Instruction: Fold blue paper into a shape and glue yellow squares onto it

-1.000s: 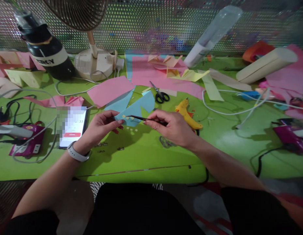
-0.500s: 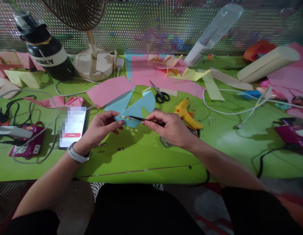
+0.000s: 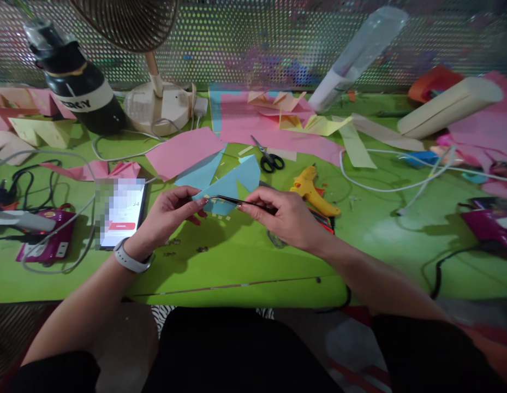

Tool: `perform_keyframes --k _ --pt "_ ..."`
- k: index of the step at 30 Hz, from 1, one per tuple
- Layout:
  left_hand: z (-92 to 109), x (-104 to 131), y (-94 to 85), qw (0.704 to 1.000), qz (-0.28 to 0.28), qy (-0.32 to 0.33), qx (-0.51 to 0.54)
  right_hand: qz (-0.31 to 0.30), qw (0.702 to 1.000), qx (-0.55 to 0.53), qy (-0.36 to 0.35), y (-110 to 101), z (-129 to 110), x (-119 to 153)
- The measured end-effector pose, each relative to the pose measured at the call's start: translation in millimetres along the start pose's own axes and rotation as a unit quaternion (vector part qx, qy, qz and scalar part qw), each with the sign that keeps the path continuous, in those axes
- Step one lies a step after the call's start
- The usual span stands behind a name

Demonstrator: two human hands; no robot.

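Between the thumb and fingers of my left hand (image 3: 174, 214) is the left end of a piece of blue paper (image 3: 250, 173) with a notch cut in it. My right hand (image 3: 282, 214) grips black tweezers (image 3: 226, 197), their tips pointing left at the paper near my left fingertips. Small pale yellow bits sit on the paper by the tips; whether the tips pinch one is too small to tell. More pale squares (image 3: 221, 217) lie just below the paper's lower edge. Several tiny metallic-looking pieces (image 3: 202, 249) lie on the green table below my hands.
Black-handled scissors (image 3: 272, 162) and a yellow glue gun (image 3: 314, 192) lie beyond my right hand. A phone (image 3: 123, 213) is by my left wrist. Pink paper (image 3: 185, 153), a fan (image 3: 159, 106), a black bottle (image 3: 83, 90) and white cables (image 3: 359, 183) lie farther back.
The blue paper has tilted slightly, and the tweezer tips have shifted a little on it. The yellow square seen clearly at the tips before is now less distinct. Both hands stay nearly in place.
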State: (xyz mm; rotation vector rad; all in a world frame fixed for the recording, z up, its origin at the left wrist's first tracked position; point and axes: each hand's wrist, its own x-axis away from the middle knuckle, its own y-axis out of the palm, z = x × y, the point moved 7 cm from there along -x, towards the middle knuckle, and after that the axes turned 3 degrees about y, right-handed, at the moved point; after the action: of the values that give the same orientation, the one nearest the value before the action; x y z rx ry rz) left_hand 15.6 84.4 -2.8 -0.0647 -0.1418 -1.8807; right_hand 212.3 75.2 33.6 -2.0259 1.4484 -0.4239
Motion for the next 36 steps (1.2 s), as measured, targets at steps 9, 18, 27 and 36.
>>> perform_keyframes --k 9,18,27,36 --pt "0 0 -0.1 1.0 0.003 -0.001 -0.008 0.001 1.0 0.004 0.002 0 0 2" --pt "3 0 2.1 1.0 -0.006 0.002 -0.003 -0.002 1.0 -0.008 0.0 0 1 1" --pt "2 0 1.5 1.0 -0.005 0.0 0.003 -0.042 0.99 -0.124 0.055 7 11 -1" --pt "2 -1 1.5 1.0 -0.006 0.002 0.005 -0.067 0.977 -0.185 0.088 13 18 -1"
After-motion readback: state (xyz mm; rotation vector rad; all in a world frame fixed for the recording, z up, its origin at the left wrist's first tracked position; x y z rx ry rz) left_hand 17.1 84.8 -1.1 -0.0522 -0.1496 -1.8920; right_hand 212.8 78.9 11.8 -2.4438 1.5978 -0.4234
